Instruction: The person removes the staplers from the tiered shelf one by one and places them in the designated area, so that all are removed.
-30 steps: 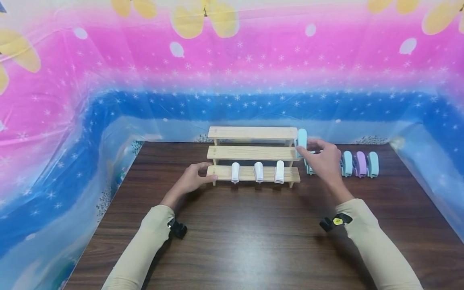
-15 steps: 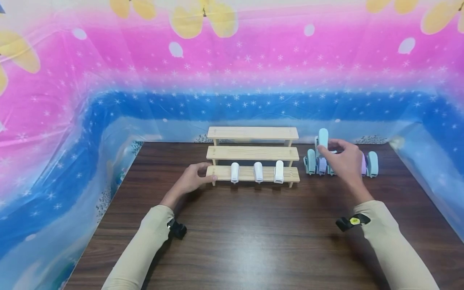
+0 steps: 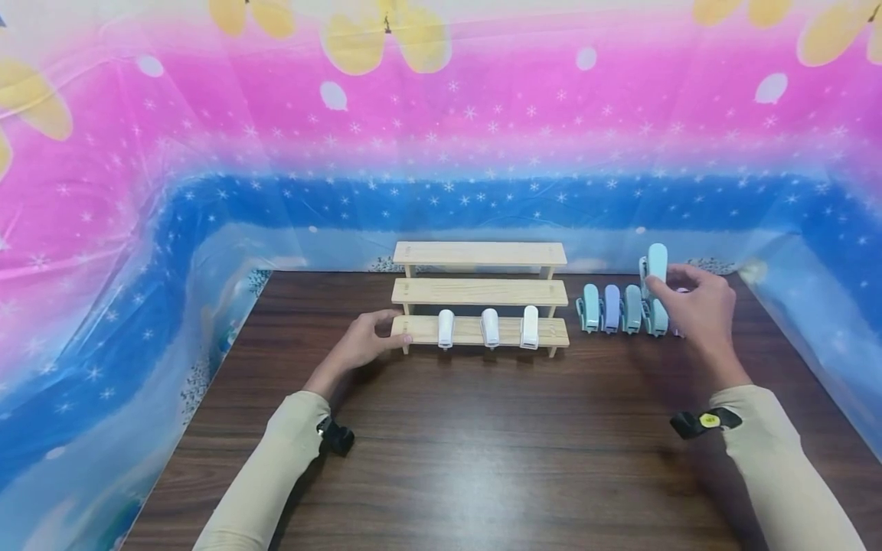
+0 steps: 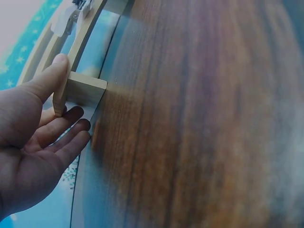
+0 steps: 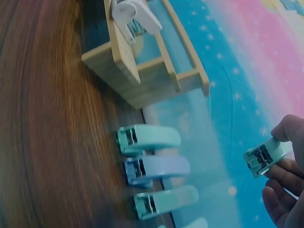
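Observation:
My right hand [image 3: 699,310] pinches a mint-green mini stapler [image 3: 658,264] between thumb and fingers, raised above a row of similar staplers. In the right wrist view the held stapler [image 5: 262,156] shows its metal inner parts. With the thumb on top and fingers underneath, my left hand [image 3: 358,340] grips the left end of the lowest step of a wooden three-tier rack [image 3: 478,291]. Three white staplers, the middle one [image 3: 490,327] among them, stand spaced out along that step. The left wrist view shows the thumb on the board [image 4: 85,35].
Right of the rack, a row on the dark wooden table [image 3: 441,459] holds a mint stapler [image 3: 590,308], a lavender stapler [image 3: 610,308], a green stapler [image 3: 631,309] and others partly behind my right hand. A patterned cloth [image 3: 482,153] hangs behind the table.
My right hand has moved rightward, carrying the mint stapler from beside the rack's right end to over the row. The left hand keeps its grip on the rack.

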Tool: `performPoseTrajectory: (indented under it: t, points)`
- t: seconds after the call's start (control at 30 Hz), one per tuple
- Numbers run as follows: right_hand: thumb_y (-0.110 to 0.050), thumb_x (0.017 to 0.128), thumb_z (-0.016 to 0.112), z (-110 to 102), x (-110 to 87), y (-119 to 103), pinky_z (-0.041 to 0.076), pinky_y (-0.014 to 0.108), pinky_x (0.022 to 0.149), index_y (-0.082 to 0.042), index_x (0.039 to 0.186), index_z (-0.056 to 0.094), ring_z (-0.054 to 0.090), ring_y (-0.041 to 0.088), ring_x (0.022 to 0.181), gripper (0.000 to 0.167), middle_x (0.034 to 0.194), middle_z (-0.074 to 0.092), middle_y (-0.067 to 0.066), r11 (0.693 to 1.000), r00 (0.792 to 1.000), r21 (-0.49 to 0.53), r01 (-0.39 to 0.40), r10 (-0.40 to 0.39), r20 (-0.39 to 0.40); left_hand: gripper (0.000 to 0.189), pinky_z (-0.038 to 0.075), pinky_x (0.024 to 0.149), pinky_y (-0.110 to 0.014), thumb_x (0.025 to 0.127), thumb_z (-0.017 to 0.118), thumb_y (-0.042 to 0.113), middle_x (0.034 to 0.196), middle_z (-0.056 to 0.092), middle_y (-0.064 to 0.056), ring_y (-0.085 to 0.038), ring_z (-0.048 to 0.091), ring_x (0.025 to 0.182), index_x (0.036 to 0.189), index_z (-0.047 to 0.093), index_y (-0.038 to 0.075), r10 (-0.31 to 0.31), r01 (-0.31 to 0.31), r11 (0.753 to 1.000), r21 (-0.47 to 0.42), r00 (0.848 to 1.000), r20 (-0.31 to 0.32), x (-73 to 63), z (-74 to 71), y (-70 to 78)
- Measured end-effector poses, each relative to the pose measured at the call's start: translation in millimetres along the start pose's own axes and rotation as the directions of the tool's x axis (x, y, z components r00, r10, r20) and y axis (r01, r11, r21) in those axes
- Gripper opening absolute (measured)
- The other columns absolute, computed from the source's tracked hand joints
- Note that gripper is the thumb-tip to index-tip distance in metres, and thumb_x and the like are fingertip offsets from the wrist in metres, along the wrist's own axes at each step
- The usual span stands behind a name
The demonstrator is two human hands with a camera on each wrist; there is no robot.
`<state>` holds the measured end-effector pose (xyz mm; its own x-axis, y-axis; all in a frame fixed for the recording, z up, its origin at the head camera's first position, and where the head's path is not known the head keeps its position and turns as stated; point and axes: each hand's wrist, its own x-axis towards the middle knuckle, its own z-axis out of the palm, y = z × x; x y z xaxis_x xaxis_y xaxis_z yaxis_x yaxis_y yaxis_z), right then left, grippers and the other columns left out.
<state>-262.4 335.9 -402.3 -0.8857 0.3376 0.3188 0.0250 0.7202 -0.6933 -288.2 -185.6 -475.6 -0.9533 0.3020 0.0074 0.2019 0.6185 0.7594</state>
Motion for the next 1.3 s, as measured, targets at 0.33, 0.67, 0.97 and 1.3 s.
performPoseTrajectory:
  t: [0.33,0.67,0.97,1.3]
  points:
    - [-0.057,0.091,0.068,-10.0,6.0,22.7,0.044,0.015,0.066,-0.009,0.135,0.068,0.06,0.006,0.089,0.066,0.122,0.072,0.017,0.999,0.999,-0.006,-0.047,0.047,0.015,0.061,0.046,0.105,-0.052,0.094,0.077,0.03,0.141,0.06,-0.021,-0.036,0.055,0.131,0.142,0.056,-0.001,-0.014,0.014,1.0,-0.021,1.0,-0.001,0.3,-0.3,-1.0]
    - [-0.055,0.094,0.065,-20.6,12.7,42.8,0.041,0.027,0.073,-0.004,0.137,0.064,0.055,0.02,0.101,0.067,0.124,0.068,0.02,0.997,0.997,-0.013,-0.072,0.072,0.029,0.063,0.046,0.106,-0.053,0.094,0.077,0.031,0.143,0.059,-0.022,-0.036,0.054,0.133,0.143,0.055,-0.001,-0.004,0.004,1.0,-0.02,1.0,-0.001,0.7,-1.8,-0.1]
    - [-0.055,0.095,0.063,-30.5,14.1,61.5,0.038,0.027,0.079,-0.003,0.14,0.061,0.053,0.031,0.119,0.069,0.137,0.062,0.024,0.993,0.992,-0.011,-0.115,0.115,0.042,0.063,0.045,0.107,-0.053,0.094,0.077,0.03,0.143,0.058,-0.022,-0.035,0.054,0.133,0.143,0.055,-0.001,-0.002,0.002,1.0,-0.02,1.0,-0.001,0.9,-1.1,-0.1]
    - [-0.056,0.094,0.066,-46.9,13.0,79.5,0.047,0.016,0.074,-0.012,0.149,0.055,0.057,0.011,0.105,0.071,0.123,0.063,0.003,0.955,0.955,0.104,-0.279,0.265,0.13,0.062,0.044,0.108,-0.053,0.094,0.077,0.03,0.142,0.059,-0.022,-0.035,0.054,0.134,0.142,0.056,-0.002,-0.001,0.001,1.0,-0.024,1.0,0.001,0.6,-0.6,-0.7]
